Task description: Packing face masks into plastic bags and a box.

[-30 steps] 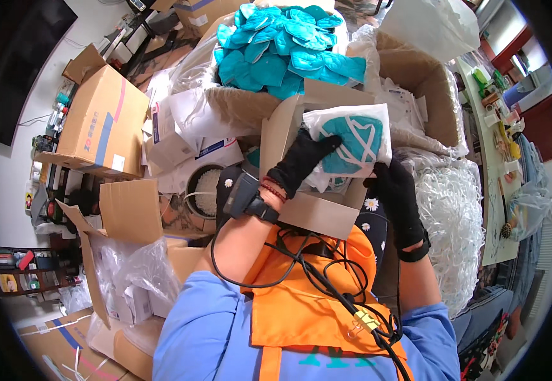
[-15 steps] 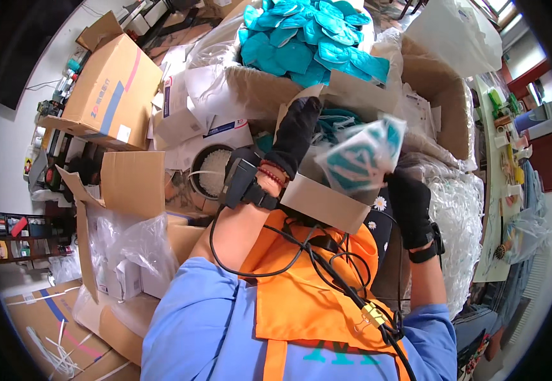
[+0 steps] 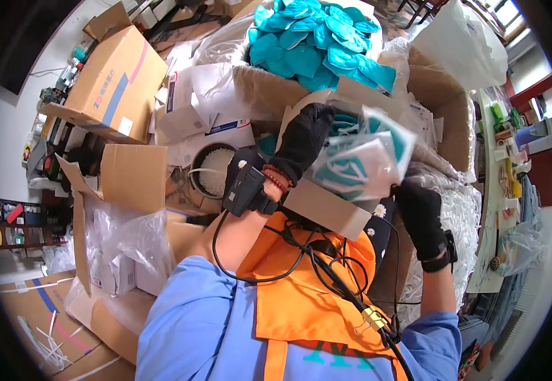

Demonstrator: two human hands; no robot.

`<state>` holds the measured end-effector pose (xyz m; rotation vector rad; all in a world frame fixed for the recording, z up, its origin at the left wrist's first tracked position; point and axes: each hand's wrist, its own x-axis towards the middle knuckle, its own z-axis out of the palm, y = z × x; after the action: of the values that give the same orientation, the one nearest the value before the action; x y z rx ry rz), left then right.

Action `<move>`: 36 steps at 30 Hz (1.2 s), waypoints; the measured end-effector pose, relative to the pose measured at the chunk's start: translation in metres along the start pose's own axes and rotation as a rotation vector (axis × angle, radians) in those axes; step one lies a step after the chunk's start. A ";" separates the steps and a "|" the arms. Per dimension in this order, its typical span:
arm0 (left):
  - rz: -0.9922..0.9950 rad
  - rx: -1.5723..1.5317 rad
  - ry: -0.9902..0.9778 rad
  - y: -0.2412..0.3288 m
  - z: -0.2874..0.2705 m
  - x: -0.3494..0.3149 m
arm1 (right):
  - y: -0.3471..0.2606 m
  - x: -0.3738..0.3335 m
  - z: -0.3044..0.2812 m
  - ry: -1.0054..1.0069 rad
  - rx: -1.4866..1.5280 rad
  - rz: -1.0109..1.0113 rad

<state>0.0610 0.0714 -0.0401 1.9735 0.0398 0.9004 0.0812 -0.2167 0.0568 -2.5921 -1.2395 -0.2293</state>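
My right hand, in a black glove, is closed on the lower right corner of clear plastic packets with flat teal and white pieces inside. The packets are blurred and overlap above a small open cardboard box in front of my body. My left hand, also gloved in black, is at the far left rim of this box with curled fingers, seemingly gripping its edge; the fingertips are partly hidden. More teal pieces show inside the box behind the packets.
Beyond the box, a large plastic-lined carton holds a heap of teal pads. A pot of white pellets stands left of my left wrist. Opened cartons line the left; clear plastic wrap lies right. Black cables cross my apron.
The packets have fanned apart, so more than one shows over the box. My right hand has shifted slightly right and down, while my left has moved a little right at the rim.
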 end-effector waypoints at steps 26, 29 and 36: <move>-0.079 -0.426 -0.369 0.005 0.017 0.006 | 0.028 -0.015 -0.044 -0.054 0.310 0.187; -0.266 -0.855 -0.479 0.013 0.022 0.010 | 0.024 -0.020 -0.042 -0.014 0.434 0.238; -0.130 -0.779 -0.586 0.034 0.032 -0.002 | 0.032 -0.032 -0.024 0.040 0.691 0.358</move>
<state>0.0681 0.0281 -0.0243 1.3958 -0.4476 0.1628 0.0854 -0.2673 0.0668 -2.1201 -0.6522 0.1878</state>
